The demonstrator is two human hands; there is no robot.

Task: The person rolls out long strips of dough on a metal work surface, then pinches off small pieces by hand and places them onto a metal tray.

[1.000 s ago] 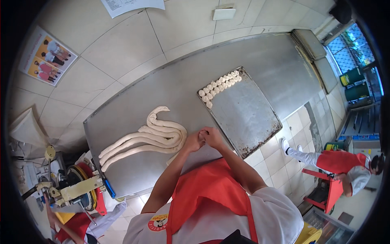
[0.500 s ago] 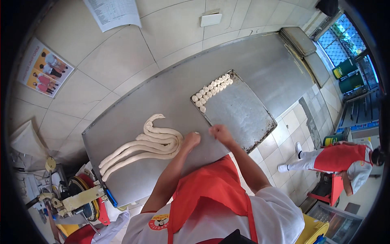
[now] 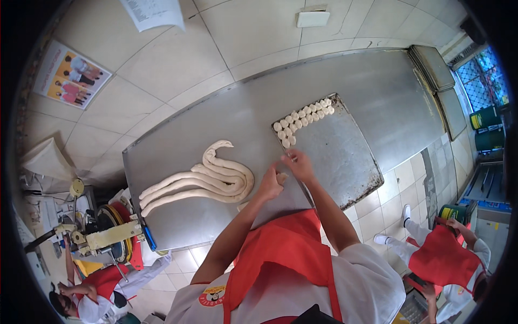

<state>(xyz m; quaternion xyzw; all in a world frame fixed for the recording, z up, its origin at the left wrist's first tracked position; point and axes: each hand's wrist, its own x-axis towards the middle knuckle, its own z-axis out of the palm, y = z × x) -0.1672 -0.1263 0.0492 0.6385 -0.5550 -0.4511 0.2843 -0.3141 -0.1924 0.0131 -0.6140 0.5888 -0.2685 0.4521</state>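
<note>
We count two short rows of dough pieces (image 3: pixel 301 115) on tray (image 3: pixel 345 156); long dough ropes (image 3: pixel 205 181) left on table (image 3: pixel 377 86). Left hand (image 3: pixel 270 186), right hand (image 3: pixel 298 164) pinch small dough lump (image 3: pixel 281 177), fingers closed.

left hand (image 3: pixel 271 186) curled, right hand (image 3: pixel 298 164) beside it

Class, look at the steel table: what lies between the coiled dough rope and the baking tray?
In the head view, the left hand and right hand, pinching a small dough piece, lie between the dough rope and the tray.
</note>
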